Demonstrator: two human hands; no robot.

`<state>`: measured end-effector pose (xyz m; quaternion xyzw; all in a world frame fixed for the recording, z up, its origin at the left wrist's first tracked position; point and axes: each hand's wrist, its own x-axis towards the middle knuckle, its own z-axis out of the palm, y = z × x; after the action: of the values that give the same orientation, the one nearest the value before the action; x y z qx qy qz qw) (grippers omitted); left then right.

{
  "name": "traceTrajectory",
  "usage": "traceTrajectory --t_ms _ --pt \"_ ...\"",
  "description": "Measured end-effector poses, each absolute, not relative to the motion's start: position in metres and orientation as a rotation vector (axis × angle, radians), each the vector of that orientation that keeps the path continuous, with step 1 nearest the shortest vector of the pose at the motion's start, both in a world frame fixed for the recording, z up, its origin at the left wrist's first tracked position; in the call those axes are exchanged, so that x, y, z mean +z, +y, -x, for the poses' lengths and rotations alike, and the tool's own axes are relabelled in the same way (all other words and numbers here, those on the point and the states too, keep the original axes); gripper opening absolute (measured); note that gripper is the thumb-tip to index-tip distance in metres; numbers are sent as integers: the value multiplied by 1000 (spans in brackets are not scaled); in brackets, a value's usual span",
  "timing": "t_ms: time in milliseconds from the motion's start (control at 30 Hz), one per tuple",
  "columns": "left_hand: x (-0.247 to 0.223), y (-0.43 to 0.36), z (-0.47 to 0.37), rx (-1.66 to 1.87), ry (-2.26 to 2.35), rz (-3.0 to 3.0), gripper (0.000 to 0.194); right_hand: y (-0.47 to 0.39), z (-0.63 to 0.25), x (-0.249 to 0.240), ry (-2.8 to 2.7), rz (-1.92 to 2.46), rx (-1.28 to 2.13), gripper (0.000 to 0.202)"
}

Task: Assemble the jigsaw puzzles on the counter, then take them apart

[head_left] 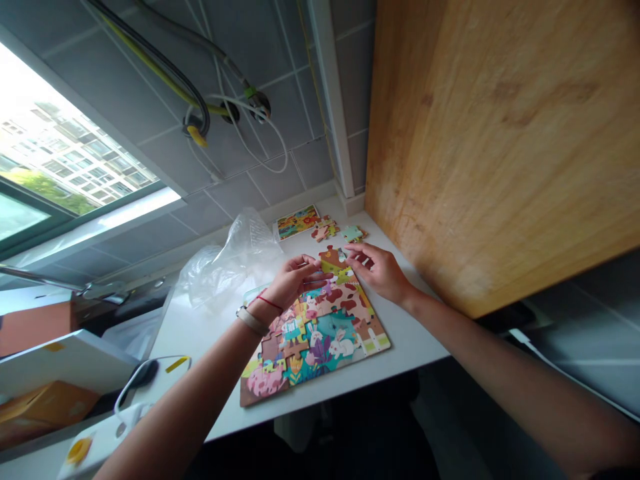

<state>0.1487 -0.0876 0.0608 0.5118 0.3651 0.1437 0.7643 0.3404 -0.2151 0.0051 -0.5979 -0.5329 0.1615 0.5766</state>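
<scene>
A partly assembled jigsaw puzzle (320,333) with rabbits, a pig and a spotted animal lies on the white table. My left hand (296,280) is over its upper left part, palm turned inward, fingers apart, with nothing visibly held. At the puzzle's upper right edge, the fingertips of my right hand (375,267) are close together beside a brown and green piece (331,259); what they hold, if anything, is too small to tell. Loose pieces (325,229) and a pale green piece (353,233) lie beyond my hands. A colourful picture card (298,222) rests behind.
A crumpled clear plastic bag (233,257) lies left of the puzzle. A wooden panel (500,147) stands at the right. Boxes (45,353) and a power strip (100,440) are at the left. Cables (200,87) hang on the tiled wall.
</scene>
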Motion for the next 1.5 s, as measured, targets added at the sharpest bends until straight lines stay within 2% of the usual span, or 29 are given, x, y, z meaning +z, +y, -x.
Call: traceTrajectory --t_ms 267,433,700,833,1000,1100,1233,1367,1500 --pt "65 -100 -141 287 784 -1116 42 -219 -338 10 -1390 1328 371 35" --pt "69 -110 -119 278 906 -1346 42 -219 -338 9 -1472 1287 385 31" --pt "86 -102 -16 476 1207 -1392 47 -217 -341 6 -1400 1389 281 25" --pt "75 -120 34 429 1313 -1324 49 -217 -340 5 -1425 1395 291 23" --pt "56 -155 53 326 1340 -1329 51 -216 -341 3 -1471 1394 294 24" --pt "49 -165 52 335 1376 -1527 49 -216 -341 2 -1476 1395 290 21" --pt "48 -166 56 478 1458 -2102 37 -216 -341 3 -1479 1410 284 18" --pt "53 -168 63 500 1308 -2461 30 -216 -340 3 -1496 1414 291 18" --pt "52 -183 62 199 959 -2735 50 -216 -340 3 -1513 1422 307 19"
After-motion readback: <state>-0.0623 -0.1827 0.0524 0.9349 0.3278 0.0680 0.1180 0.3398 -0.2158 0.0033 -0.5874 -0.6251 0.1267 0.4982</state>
